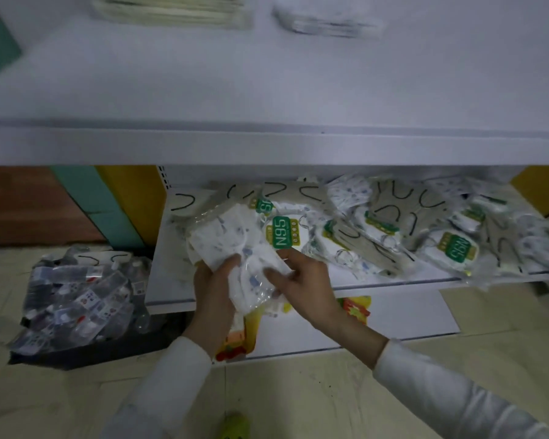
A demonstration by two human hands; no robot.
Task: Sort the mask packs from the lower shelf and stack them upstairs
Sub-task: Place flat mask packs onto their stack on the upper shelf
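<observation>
Hands together: left hand (214, 282) and right hand (303, 280) both gripped bundle of white mask packs (225, 239) over front of lower shelf (167, 274); loose packs (393, 223) heaped behind across shelf.

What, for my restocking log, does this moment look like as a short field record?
left hand: grips held mask packs
right hand: pinches the same packs
lower shelf: mixed heap of mask packs
upper shelf: beige stack, white stack, both blurred
floor, left: clear bag of small packets
</observation>
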